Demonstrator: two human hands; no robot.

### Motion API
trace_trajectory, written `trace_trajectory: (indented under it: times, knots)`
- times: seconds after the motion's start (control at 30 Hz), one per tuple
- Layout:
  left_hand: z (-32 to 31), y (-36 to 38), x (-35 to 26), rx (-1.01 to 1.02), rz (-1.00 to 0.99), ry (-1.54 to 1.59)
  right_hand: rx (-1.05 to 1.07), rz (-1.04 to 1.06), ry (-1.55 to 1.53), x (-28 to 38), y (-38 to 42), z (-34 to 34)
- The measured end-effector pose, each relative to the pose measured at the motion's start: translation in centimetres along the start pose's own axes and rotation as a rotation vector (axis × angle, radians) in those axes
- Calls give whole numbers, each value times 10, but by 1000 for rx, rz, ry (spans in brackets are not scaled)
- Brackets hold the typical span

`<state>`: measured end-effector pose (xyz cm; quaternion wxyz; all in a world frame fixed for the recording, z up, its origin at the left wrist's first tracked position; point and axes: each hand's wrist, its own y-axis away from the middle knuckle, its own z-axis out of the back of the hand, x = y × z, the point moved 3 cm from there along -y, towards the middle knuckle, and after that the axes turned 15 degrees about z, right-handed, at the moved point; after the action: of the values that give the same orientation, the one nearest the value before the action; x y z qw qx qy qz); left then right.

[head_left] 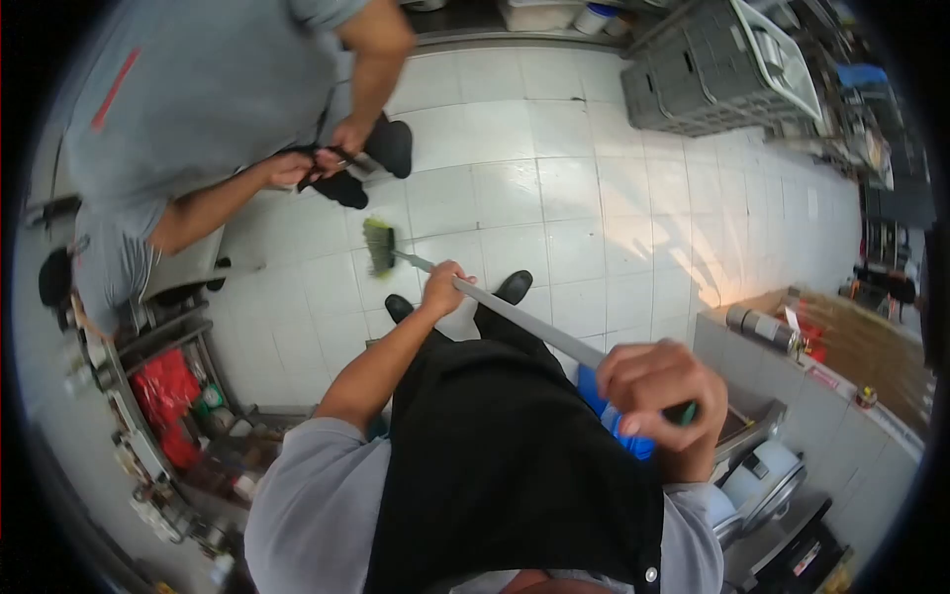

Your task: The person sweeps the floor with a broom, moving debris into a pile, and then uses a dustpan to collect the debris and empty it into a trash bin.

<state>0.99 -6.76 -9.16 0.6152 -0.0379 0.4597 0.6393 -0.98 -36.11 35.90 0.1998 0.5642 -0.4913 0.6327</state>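
The white tiled floor (554, 188) spreads out ahead. Over its far left part leans a co-worker (218, 89), with dark strap-like material (322, 158) between their hands. A grey crate (683, 84) stands near the floor's far right corner. By the near left edge is a rack with a red bag (168, 396).

The broom (534, 319) slants across the person's front, its head left of the floor's middle, between the co-worker's shoes and the person's black shoes (514, 287). The right hand (658, 391) has its fingers curled round the upper end, a green tip showing beside them. The left hand (448, 287) has its fingers closed round the handle lower down, nearer the head. The broom looks light, with a stiff, smooth handle that could slip if wet; these two spaced holds should steady it. The yellow-green bristles (378, 247) look springy and seem to touch the tiles.
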Motion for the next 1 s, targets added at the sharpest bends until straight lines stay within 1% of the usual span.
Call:
trace_trajectory:
  times: [0.03, 0.07, 0.1, 0.13, 0.17, 0.23, 0.27, 0.3, 0.37, 0.4, 0.43, 0.5, 0.53, 0.57, 0.63, 0.67, 0.73, 0.77, 0.8, 0.83, 0.87, 0.9, 0.97, 1.0]
  knots:
    - [-50, -21, -21, 55, -47, 21, 28, -79, 49, 11, 10, 20]
    - [-106, -45, -69, 60, -197, 4, 138, -48, 145, 39, 18, 45]
    - [-138, -41, -119, 115, -309, 42, 109, -44, 208, 61, 32, 63]
    - [-182, -46, -153, 175, -424, 149, 86, -35, 271, 86, 47, 77]
    - [-201, -37, -204, 233, -525, 157, 67, -23, 332, 104, 57, 86]
    - [-242, -32, -280, 317, -545, 89, 88, -30, 432, 128, 68, 98]
    - [-251, -28, -312, 347, -621, 97, 76, 9, 468, 145, 76, 101]
    - [-253, -21, -339, 377, -698, 109, 62, 47, 505, 162, 85, 103]
    - [-226, -2, -377, 363, -723, 120, -18, 221, 532, 205, 119, 111]
    - [-215, 0, -390, 349, -745, 122, -50, 328, 468, 217, 134, 120]
    - [-205, -7, -390, 307, -739, 135, -79, 438, 401, 224, 150, 129]
    - [-175, -20, -375, 230, -724, 166, -173, 530, 391, 223, 168, 143]
    - [-161, -37, -358, 187, -662, 94, -238, 514, 447, 209, 173, 153]
    - [-147, -65, -341, 140, -607, 26, -446, 527, 489, 177, 177, 152]
    - [-129, -117, -307, 73, -486, -92, -659, 392, 511, 126, 138, 150]
    - [-137, -138, -298, 78, -485, -112, -660, 250, 495, 109, 113, 154]
    - [-149, -165, -278, 97, -473, -146, -600, 125, 495, 96, 86, 151]
    - [-166, -169, -280, 140, -473, -136, -567, 61, 493, 89, 74, 152]
    - [-192, -165, -296, 186, -470, -122, -558, 111, 531, 91, 67, 151]
    - [-214, -165, -313, 271, -525, -133, -488, 157, 575, 96, 61, 153]
    - [-223, -154, -338, 257, -685, 37, -415, 208, 618, 106, 57, 157]
    - [-236, -151, -358, 325, -627, 48, -336, 262, 657, 112, 54, 159]
    - [-206, -133, -408, 384, -692, 107, -517, 448, 830, 131, 58, 149]
    - [-185, -127, -424, 335, -709, 126, -567, 464, 849, 151, 64, 151]
